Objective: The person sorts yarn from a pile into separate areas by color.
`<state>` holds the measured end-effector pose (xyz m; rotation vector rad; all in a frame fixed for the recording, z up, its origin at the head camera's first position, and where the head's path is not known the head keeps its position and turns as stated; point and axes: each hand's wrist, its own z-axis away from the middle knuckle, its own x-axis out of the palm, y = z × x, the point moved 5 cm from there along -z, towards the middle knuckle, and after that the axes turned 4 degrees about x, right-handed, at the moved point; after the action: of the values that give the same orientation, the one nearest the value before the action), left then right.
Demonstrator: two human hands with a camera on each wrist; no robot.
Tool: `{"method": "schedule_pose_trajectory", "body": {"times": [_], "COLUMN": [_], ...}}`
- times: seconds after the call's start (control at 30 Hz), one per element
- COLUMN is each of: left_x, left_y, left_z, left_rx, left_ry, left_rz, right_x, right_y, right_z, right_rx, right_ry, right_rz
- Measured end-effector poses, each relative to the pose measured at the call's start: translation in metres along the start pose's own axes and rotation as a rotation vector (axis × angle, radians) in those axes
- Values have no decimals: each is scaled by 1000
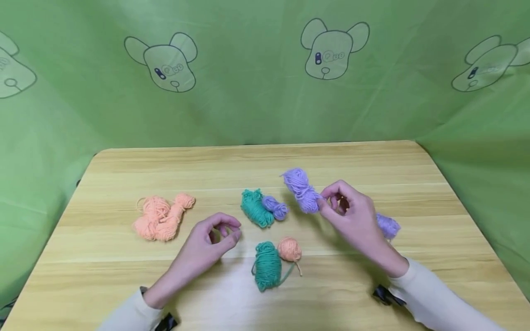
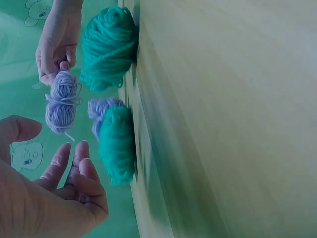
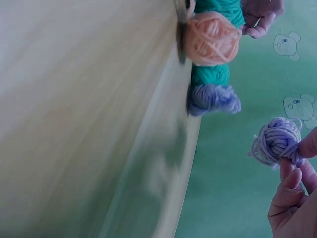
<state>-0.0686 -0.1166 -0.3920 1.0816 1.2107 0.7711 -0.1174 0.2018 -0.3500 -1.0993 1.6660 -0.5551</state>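
Table edges (image 1: 265,147) well off | right fingers (image 1: 337,187) pinch raised purple skein (image 1: 299,185) | left fingers (image 1: 225,219) loosely bent, holding nothing

**Lavender, teal and peach against green**

The raised skein (image 1: 302,191) is lavender, as is the rightmost skein (image 1: 388,225); the small skein (image 1: 275,208) at centre looks a slightly deeper violet; the far thick skein (image 1: 256,209) and the near thick skein (image 1: 267,266) are both teal green; the yarn ball (image 1: 289,248) is peach, matching the left bundle (image 1: 159,220); the tabletop (image 1: 207,172) is pale yellow-tan, patterned with wood-grain streaks running left to right; the far backdrop (image 1: 248,105) is green, printed with dark-outlined animal heads (image 1: 329,46), several bearing a dark blue eye mark (image 1: 318,58); the sleeves (image 1: 436,292) are off-white, the wrist straps (image 1: 388,295) black.
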Motion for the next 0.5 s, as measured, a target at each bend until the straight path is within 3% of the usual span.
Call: {"method": "schedule_pose_trajectory", "body": {"times": [0.5], "left_x": [38], "left_y": [11], "left_z": [-11], "left_rx": [96], "left_ry": [-116], "left_rz": [-15], "right_x": [-38], "right_y": [26], "right_z": [19], "right_rx": [133], "right_ry": [34], "right_rz": [172]}}
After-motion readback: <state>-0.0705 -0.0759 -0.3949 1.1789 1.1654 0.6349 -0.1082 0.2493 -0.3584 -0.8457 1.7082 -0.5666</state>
